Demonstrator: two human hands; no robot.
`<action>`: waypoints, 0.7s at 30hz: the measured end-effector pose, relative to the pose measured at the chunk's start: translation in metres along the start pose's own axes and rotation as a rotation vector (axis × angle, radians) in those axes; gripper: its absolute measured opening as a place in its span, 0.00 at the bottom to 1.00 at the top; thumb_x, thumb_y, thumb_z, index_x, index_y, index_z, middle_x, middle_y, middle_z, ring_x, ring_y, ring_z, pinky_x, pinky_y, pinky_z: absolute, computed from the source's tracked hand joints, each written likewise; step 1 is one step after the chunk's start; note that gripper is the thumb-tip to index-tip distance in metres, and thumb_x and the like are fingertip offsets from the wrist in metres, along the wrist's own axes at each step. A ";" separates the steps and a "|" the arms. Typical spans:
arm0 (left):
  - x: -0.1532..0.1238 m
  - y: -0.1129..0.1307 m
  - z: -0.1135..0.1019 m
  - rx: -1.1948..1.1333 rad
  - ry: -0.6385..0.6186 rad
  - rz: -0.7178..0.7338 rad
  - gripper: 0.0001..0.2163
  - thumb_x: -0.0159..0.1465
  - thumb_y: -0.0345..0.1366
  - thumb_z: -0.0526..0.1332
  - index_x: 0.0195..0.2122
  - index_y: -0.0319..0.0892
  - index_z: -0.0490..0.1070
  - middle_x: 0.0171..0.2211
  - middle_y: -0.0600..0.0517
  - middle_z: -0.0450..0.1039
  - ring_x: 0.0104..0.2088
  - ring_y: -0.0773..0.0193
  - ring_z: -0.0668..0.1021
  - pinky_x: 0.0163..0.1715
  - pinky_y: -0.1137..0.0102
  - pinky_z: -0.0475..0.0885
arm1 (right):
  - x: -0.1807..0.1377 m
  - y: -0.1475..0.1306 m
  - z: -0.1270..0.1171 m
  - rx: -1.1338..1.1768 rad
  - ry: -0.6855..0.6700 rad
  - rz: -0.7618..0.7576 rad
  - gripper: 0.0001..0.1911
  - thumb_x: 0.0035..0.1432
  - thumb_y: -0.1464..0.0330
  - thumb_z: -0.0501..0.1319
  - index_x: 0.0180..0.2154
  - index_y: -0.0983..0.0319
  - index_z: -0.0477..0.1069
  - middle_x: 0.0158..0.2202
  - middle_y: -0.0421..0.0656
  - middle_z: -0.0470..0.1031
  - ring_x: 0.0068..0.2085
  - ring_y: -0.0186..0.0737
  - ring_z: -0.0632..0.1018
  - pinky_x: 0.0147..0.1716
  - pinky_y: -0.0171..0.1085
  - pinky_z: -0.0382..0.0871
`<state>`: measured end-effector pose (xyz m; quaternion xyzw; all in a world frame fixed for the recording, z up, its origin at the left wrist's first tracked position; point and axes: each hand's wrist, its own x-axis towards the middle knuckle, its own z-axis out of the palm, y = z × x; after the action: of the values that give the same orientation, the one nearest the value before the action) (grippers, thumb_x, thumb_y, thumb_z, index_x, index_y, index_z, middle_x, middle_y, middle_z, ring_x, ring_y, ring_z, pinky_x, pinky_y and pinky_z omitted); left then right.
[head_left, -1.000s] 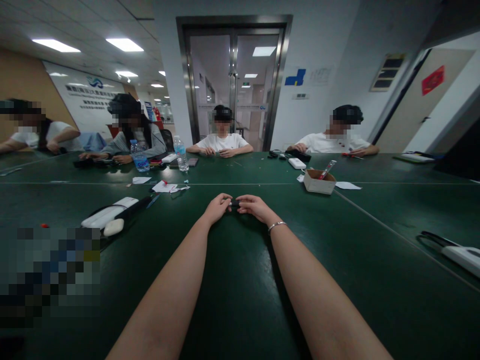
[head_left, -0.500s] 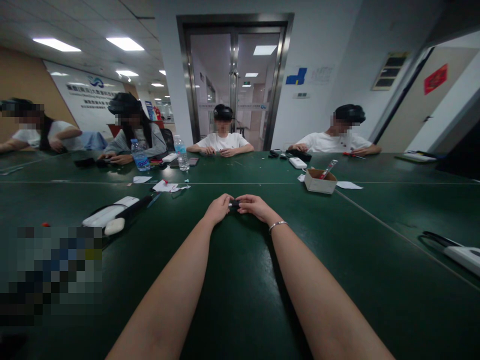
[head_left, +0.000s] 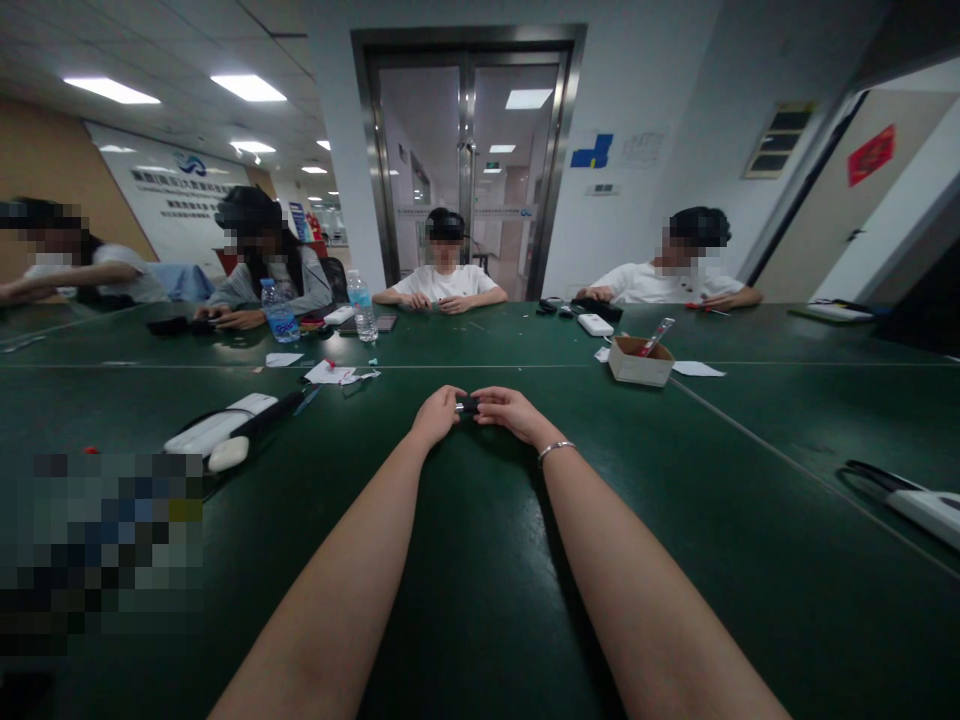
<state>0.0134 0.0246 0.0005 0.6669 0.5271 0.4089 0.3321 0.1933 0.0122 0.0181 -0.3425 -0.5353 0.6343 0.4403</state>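
Note:
Out in front of me, both hands meet at a small black object with a short silver end (head_left: 468, 406); it is too small for me to tell its kind. My left hand (head_left: 437, 415) pinches it at the silver end. At the black end, the fingers of my right hand (head_left: 510, 413) are closed around it. A silver bracelet (head_left: 556, 453) circles my right wrist. Part of the object is hidden behind my fingertips.
The green table (head_left: 465, 600) lies under my arms. On the left are a white device (head_left: 225, 425) and a white rounded piece (head_left: 229, 455). Ahead stand a small box (head_left: 641, 365), bottles (head_left: 280, 315) and paper scraps (head_left: 330, 372). Several people sit across.
The small object has shifted very slightly left, and a bit more of its silver end shows by my left fingers. Both hands keep their hold.

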 end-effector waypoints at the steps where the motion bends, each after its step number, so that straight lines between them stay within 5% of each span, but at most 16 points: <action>1: 0.001 0.000 0.000 -0.020 0.002 -0.013 0.15 0.65 0.41 0.48 0.42 0.41 0.71 0.21 0.54 0.67 0.20 0.68 0.68 0.22 0.74 0.62 | 0.000 0.000 0.000 0.002 0.001 -0.005 0.13 0.52 0.83 0.60 0.40 0.66 0.72 0.33 0.43 0.75 0.29 0.31 0.79 0.31 0.28 0.76; 11: 0.002 0.011 -0.001 -0.196 -0.013 -0.058 0.13 0.65 0.37 0.48 0.39 0.37 0.71 0.21 0.52 0.66 0.17 0.70 0.66 0.18 0.76 0.60 | 0.001 -0.002 0.009 -0.001 0.036 -0.068 0.13 0.51 0.83 0.63 0.39 0.66 0.73 0.34 0.43 0.76 0.30 0.32 0.79 0.33 0.30 0.77; 21: -0.002 -0.003 0.000 0.017 0.049 0.148 0.11 0.64 0.38 0.50 0.43 0.45 0.69 0.30 0.53 0.70 0.29 0.66 0.71 0.30 0.72 0.65 | 0.001 -0.002 0.011 0.006 0.113 0.032 0.04 0.56 0.80 0.60 0.36 0.72 0.71 0.22 0.47 0.75 0.22 0.32 0.76 0.23 0.27 0.73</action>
<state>0.0116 0.0235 -0.0024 0.6967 0.4877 0.4440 0.2823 0.1836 0.0094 0.0220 -0.3849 -0.5021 0.6225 0.4607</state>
